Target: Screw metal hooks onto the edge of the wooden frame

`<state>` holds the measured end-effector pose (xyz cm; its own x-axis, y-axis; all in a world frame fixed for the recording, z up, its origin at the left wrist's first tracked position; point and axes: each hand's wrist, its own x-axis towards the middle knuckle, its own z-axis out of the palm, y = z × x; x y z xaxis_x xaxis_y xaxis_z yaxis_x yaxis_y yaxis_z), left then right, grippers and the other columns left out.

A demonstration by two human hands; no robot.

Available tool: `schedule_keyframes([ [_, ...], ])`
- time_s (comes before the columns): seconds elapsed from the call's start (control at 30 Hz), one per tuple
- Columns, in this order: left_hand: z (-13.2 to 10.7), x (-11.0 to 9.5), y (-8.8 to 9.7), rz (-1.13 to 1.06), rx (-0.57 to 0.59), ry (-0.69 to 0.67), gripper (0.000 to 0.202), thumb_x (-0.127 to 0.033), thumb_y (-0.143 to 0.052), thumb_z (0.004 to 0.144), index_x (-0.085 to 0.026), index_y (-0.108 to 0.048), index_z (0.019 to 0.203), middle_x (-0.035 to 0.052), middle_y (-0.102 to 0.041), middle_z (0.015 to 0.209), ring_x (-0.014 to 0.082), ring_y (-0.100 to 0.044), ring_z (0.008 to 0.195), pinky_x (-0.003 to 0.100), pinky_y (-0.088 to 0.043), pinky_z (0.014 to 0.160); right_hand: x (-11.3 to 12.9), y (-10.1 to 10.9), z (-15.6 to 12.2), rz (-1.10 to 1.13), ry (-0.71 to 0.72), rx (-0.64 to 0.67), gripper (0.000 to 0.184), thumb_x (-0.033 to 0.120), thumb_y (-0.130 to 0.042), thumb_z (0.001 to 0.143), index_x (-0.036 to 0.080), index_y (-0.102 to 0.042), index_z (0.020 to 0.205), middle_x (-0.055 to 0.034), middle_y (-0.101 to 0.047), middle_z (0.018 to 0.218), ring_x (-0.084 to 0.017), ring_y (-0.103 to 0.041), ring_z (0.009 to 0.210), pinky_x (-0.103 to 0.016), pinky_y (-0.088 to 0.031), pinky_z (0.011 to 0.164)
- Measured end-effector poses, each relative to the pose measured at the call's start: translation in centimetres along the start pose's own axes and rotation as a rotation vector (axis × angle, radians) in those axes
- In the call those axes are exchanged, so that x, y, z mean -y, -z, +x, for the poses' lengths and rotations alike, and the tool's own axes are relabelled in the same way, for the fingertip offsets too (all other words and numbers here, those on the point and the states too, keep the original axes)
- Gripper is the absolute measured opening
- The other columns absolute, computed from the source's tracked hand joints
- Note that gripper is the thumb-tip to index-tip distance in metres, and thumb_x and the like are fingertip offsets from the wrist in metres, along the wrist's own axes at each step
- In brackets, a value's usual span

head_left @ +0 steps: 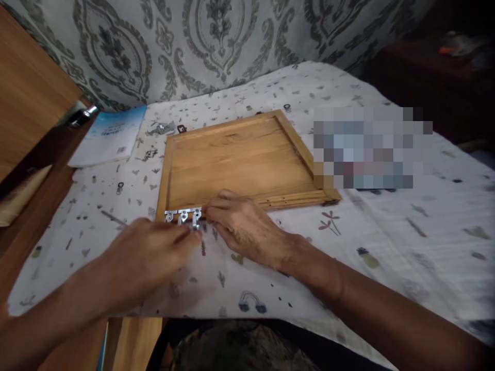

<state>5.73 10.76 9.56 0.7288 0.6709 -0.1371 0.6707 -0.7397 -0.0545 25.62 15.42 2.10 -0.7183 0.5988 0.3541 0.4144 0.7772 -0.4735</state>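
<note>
A shallow wooden tray-like panel (240, 159) lies flat on a table covered with a white printed cloth (386, 242). A silver metal hinge bracket (184, 215) sits against the panel's near left edge. My right hand (242, 224) rests on the cloth just right of the bracket, its fingers curled and pressed together at the bracket's end. My left hand (150, 255) is blurred, with its fingers bunched just below the bracket; whether it grips anything is hidden.
A blue-and-white booklet (110, 135) lies at the back left. Small metal fittings (161, 128) and screws (119, 188) are scattered near the panel's far left corner. A thin metal rod (113, 218) lies left of the bracket. A patterned curtain (216, 41) hangs behind, wooden furniture (27, 87) stands at left.
</note>
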Motion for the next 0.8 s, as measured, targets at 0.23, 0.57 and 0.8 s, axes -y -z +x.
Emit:
schedule_keyframes([
  [0.23, 0.4, -4.3, -2.4, 0.327, 0.346, 0.100, 0.065, 0.005, -0.044, 0.072, -0.002, -0.054, 0.136, 0.0088, -0.070, 0.073, 0.0251, -0.070, 0.057, 0.032, -0.056, 0.045, -0.2, -0.3, -0.1, 0.032, 0.034, -0.053, 0.023, 0.003, -0.047, 0.091, 0.013, -0.065, 0.082, -0.0096, -0.069, 0.085, -0.021, -0.056, 0.085, -0.033, -0.048, 0.076],
  [0.57, 1.1, -3.7, -2.1, 0.186, 0.279, 0.149, 0.036, 0.005, -0.046, 0.073, -0.011, -0.064, 0.098, 0.0075, -0.070, 0.077, 0.0281, -0.072, 0.066, 0.039, -0.059, 0.050, -0.3, -0.3, -0.1, 0.007, 0.053, -0.059, 0.023, 0.003, -0.047, 0.089, 0.012, -0.066, 0.080, -0.0102, -0.069, 0.083, -0.022, -0.055, 0.084, -0.032, -0.048, 0.074],
  [0.8, -0.9, -2.4, -3.4, -0.023, -0.031, 0.032, 0.024, -0.002, -0.051, 0.079, -0.015, -0.060, 0.097, 0.0004, -0.066, 0.070, 0.0220, -0.066, 0.059, 0.032, -0.045, 0.048, -0.4, -0.4, -0.2, 0.012, 0.041, -0.055, 0.024, 0.002, -0.046, 0.090, 0.013, -0.065, 0.080, -0.0095, -0.069, 0.085, -0.021, -0.054, 0.085, -0.031, -0.048, 0.075],
])
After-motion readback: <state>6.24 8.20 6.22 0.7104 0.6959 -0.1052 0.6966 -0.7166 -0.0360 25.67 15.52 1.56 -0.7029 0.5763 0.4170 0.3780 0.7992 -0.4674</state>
